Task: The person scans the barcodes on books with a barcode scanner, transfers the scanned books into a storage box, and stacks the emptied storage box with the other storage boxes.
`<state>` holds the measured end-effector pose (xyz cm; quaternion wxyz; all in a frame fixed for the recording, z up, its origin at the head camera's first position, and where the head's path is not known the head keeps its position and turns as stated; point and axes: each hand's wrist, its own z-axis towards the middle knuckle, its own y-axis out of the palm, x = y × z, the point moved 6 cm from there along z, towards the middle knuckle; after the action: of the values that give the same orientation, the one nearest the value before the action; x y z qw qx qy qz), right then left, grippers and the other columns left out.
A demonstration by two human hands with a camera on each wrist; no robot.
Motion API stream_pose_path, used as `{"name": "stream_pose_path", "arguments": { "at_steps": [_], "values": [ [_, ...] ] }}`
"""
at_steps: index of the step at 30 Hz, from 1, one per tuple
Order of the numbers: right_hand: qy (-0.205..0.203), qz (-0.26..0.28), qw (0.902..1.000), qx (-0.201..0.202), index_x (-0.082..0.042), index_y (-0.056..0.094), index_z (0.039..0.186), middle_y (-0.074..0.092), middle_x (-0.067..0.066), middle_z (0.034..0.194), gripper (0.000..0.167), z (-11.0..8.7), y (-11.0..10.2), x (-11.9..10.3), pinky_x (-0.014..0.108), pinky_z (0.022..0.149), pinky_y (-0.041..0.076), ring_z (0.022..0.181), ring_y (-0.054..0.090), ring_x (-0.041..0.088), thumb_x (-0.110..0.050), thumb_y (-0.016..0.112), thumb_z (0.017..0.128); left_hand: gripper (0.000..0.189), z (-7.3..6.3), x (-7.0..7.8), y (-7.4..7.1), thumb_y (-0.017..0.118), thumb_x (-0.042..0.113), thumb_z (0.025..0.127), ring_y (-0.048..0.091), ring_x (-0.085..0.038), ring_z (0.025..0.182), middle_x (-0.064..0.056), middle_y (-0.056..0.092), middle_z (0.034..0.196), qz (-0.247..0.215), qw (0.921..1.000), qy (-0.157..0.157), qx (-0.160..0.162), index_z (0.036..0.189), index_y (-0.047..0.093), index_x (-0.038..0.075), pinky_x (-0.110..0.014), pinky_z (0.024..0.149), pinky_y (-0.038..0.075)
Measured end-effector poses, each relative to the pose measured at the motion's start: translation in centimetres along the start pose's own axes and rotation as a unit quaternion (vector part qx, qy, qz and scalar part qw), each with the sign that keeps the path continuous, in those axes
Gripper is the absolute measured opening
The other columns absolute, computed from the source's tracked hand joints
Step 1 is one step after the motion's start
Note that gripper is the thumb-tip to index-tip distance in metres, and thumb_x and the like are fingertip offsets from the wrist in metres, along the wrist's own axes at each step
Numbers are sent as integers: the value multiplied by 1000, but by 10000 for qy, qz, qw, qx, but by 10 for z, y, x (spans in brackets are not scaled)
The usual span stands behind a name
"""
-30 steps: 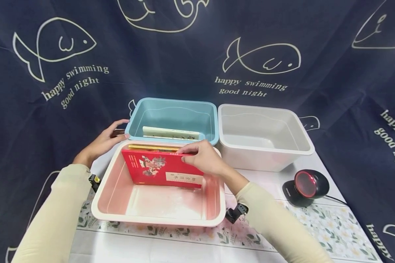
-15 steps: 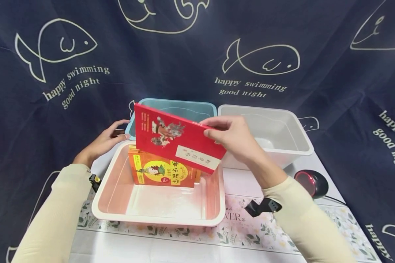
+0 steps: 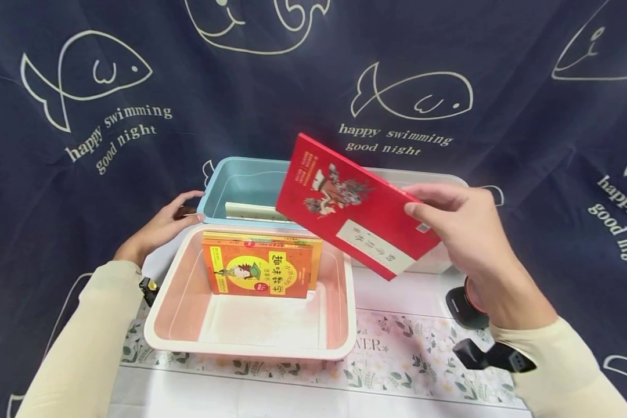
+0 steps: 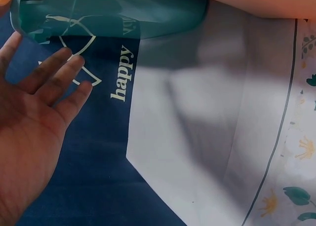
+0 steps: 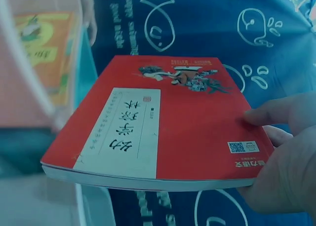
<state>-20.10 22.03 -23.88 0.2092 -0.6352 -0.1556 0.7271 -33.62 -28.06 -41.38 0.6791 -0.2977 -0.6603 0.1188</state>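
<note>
Red book (image 3: 357, 209) (probably light, stiff, slick-covered; pinch the edge) | left hand (image 3: 162, 229) touching blue tub (image 3: 245, 180), fingers extended, near table's (image 3: 303, 389) left edge | orange book (image 3: 261, 270) "趣味数学" in pink tub (image 3: 251, 351) | red book tilted aloft, toward table's back edge, label (image 5: 126, 130) "幼学琼林" | right hand (image 3: 462, 229) pinching its right end

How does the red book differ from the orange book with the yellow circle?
The red book is held in the air by the right hand; the orange book stands inside the pink box.
The red book is tilted, while the orange book's long edges lie nearly level.
The red book bears a pale label; the orange book, a yellow circle.
Both covers show pictures and printed characters.
</note>
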Motion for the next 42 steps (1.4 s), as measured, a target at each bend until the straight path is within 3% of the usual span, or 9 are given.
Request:
{"name": "stream_pose_path", "arguments": {
  "at_steps": [7, 17, 25, 30, 33, 36, 39, 42],
  "values": [
    [529, -332, 9974, 348, -11, 67, 136, 73, -21, 94, 41, -25, -30, 44, 31, 65, 63, 76, 76, 12, -28, 69, 99, 68, -1, 0, 1, 57, 30, 106, 53, -33, 133, -25, 52, 151, 200, 9998, 24, 6, 164, 23, 24, -48, 107, 44],
    [818, -419, 9929, 757, -8, 66, 138, 70, -26, 91, 39, -63, -54, 93, 31, 58, 62, 73, 72, 9, -17, 68, 100, 70, -1, 1, 1, 57, 28, 105, 46, -44, 143, -28, 43, 157, -28, 10000, 21, -35, 165, 20, 23, -64, 115, 37],
    [1188, 17, 9880, 982, -8, 73, 127, 72, -24, 87, 30, -98, -51, 137, 31, 56, 62, 69, 71, 9, -6, 70, 97, 70, -1, 3, 2, 58, 29, 105, 43, -45, 145, -26, 40, 160, -9, 10000, 43, -32, 165, 21, 23, -66, 116, 36],
    [1772, -379, 9790, 939, 0, 65, 135, 68, -28, 85, 39, -123, -39, 164, 32, 58, 62, 70, 70, 7, -10, 69, 98, 70, -1, 4, 1, 59, 30, 105, 47, -43, 142, -27, 45, 156, -16, 10000, 61, -40, 165, 22, 23, -62, 114, 39],
    [2336, -494, 9669, 900, 0, 61, 141, 71, -23, 91, 44, -135, -32, 180, 31, 61, 62, 72, 69, 5, -9, 69, 98, 71, -1, 4, 0, 59, 31, 105, 47, -44, 142, -27, 45, 156, -33, 10000, 45, -34, 165, 21, 21, -62, 113, 39],
    [2846, -548, 9535, 822, -4, 59, 144, 76, -5, 103, 47, -143, -26, 193, 31, 64, 63, 76, 68, 6, -8, 68, 98, 71, -1, 4, 0, 59, 31, 105, 46, -44, 143, -27, 44, 157, -35, 10000, 33, -34, 165, 21, 21, -62, 113, 39],
    [3043, -650, 9480, 669, -5, 57, 146, 75, 13, 114, 49, -149, -22, 201, 32, 66, 64, 77, 69, 8, -10, 67, 98, 71, -2, 4, 0, 58, 31, 106, 47, -43, 142, -28, 45, 156, -24, 10000, 35, -58, 165, 20, 21, -61, 113, 40],
    [3052, -768, 9473, 602, -5, 58, 145, 75, 19, 114, 49, -153, -18, 205, 33, 64, 64, 75, 70, 11, -11, 67, 98, 71, -2, 4, 0, 58, 31, 106, 48, -43, 142, -28, 45, 156, -8, 10000, 19, -72, 165, 20, 22, -61, 113, 40]
  ]
}}
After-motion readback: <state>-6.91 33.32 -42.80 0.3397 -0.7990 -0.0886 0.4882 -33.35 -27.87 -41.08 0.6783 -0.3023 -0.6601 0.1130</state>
